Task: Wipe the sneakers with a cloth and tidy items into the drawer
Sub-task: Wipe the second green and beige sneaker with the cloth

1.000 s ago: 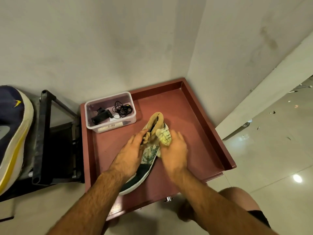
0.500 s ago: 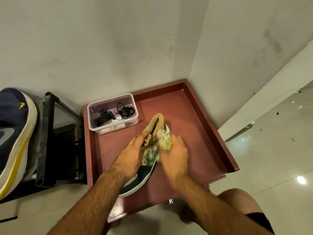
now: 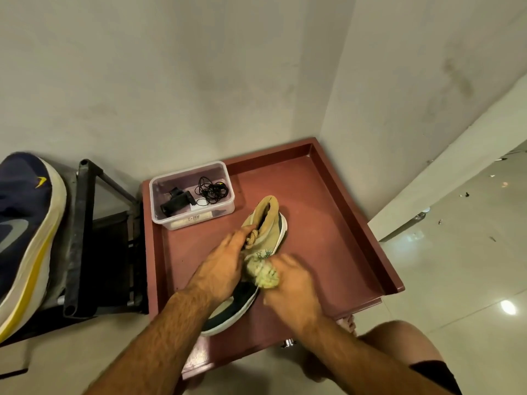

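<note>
In the maroon drawer [image 3: 342,201], my left hand [image 3: 219,269] grips the tan suede sneaker [image 3: 268,223]; my right hand [image 3: 291,286] clutches a nubby wadded cloth [image 3: 263,270] against it.

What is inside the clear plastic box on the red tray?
The box holds a tangle of thin black cable, a small black device and a little white item. A labelled strip shows along the front wall. Anything beneath these pieces is covered.
</note>
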